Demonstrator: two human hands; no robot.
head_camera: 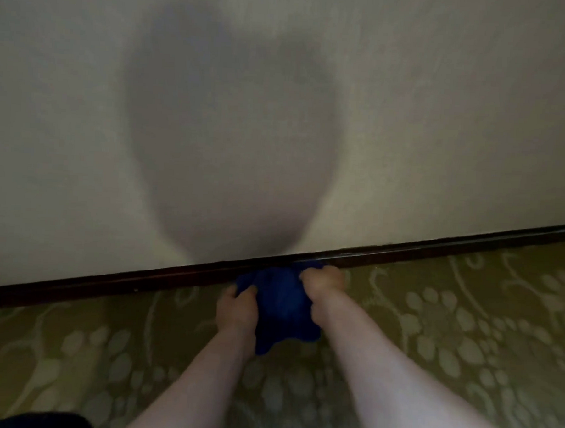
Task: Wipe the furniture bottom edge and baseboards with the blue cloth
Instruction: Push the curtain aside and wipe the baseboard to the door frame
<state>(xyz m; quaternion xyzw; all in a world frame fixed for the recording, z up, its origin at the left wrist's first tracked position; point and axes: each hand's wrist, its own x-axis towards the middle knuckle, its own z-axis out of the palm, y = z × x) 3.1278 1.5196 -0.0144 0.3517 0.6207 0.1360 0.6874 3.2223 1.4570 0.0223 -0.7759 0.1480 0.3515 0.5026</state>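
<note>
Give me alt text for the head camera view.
Both hands, left hand and right hand, grip a blue cloth against a dark baseboard below a pale wall, over green patterned carpet.

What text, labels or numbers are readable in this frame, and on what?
None. No writing shows on the wall, the baseboard, the carpet (leaf pattern only) or the cloth that the left hand and right hand grip.
</note>
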